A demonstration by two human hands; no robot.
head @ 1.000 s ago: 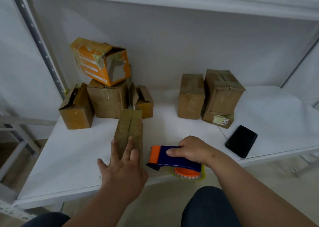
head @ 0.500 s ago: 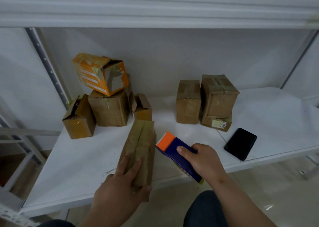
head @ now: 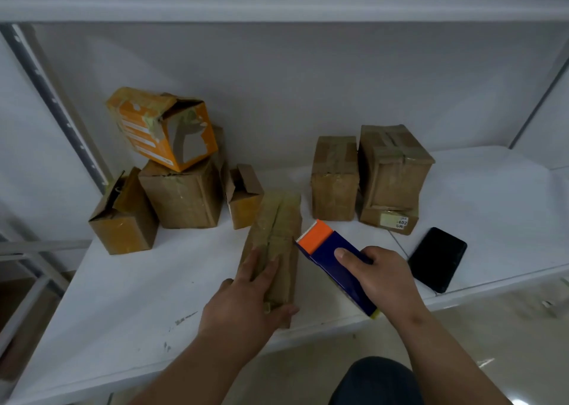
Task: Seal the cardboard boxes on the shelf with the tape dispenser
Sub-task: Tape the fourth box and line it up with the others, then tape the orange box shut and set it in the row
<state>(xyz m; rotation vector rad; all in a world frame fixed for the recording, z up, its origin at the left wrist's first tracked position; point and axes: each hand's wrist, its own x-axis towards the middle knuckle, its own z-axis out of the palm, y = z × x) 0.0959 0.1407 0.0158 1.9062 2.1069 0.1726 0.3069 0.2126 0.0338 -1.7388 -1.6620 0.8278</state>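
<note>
- We see the left hand (head: 246, 306) lying on the near end of a long cardboard box (head: 275, 244) on the white shelf (head: 132, 293); its grip is apart, the fingers straight along the taped top and the thumb around the near right corner.
- The right hand (head: 381, 278) has its grip clamped on the tape dispenser (head: 335, 260), fingers curled around the blue body with the forefinger along the top.
- The dispenser's orange toothed end points away from that grip, up and left, and sits just at the right edge of the long box; we cannot tell whether it touches.
- Beyond the left grip stands a cluster of boxes: an orange box (head: 163, 127) tilted on top of a brown box (head: 181, 195), an open box (head: 123, 216) to their left and a small open box (head: 243, 195) to their right.
- Beyond the right grip stand two taped boxes (head: 369, 173) side by side.
- A black phone (head: 437, 258) lies flat on the shelf just to the right of the right grip.
</note>
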